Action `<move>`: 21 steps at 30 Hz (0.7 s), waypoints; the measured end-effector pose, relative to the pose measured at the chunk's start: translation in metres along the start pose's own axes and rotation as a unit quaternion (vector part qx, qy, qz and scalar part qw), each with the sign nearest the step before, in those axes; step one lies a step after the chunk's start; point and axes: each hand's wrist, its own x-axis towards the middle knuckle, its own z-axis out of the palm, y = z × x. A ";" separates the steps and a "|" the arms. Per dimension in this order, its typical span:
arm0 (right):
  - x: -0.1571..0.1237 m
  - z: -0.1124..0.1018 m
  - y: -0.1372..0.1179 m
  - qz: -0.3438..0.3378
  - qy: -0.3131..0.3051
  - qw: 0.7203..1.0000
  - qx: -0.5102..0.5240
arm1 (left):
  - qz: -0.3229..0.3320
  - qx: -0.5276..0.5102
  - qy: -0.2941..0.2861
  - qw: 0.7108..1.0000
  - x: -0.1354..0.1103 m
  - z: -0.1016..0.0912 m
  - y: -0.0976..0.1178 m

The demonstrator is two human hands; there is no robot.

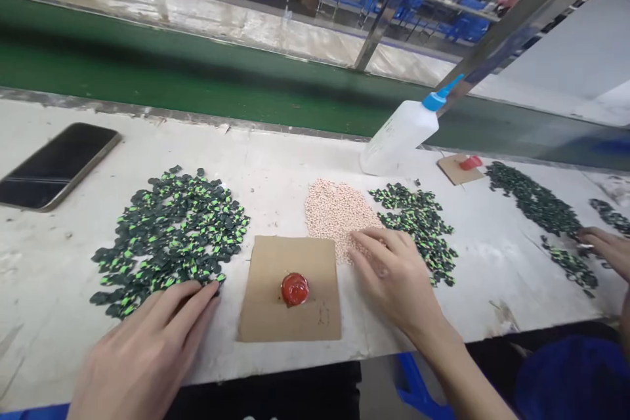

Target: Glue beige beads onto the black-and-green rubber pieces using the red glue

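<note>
My left hand [150, 344] rests at the near edge of a heap of small dark pieces with bright green marks [182, 223]. Its thumb and fingers are pinched on one small dark green-marked piece [220, 279]. My right hand [394, 272] reaches into a heap of tiny pale pink beads [337, 207], fingers bent and tips close together; whatever is between them is too small to make out. Between both hands lies a cardboard square [263, 321] with a round red blob, glossy and wet-looking, [295, 289] on it.
Behind the beads stands a white squeeze bottle [401, 138] with a blue nozzle. A second green-marked heap [420, 223] lies right of the beads. A phone [56, 164] lies far left. At right, another person's hand [608, 249] is by more dark pieces [534, 197] and a small cardboard [457, 170].
</note>
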 end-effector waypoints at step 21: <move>0.011 -0.022 -0.020 0.218 0.037 0.948 0.230 | -0.381 -0.499 -0.035 0.778 0.044 -0.034 0.061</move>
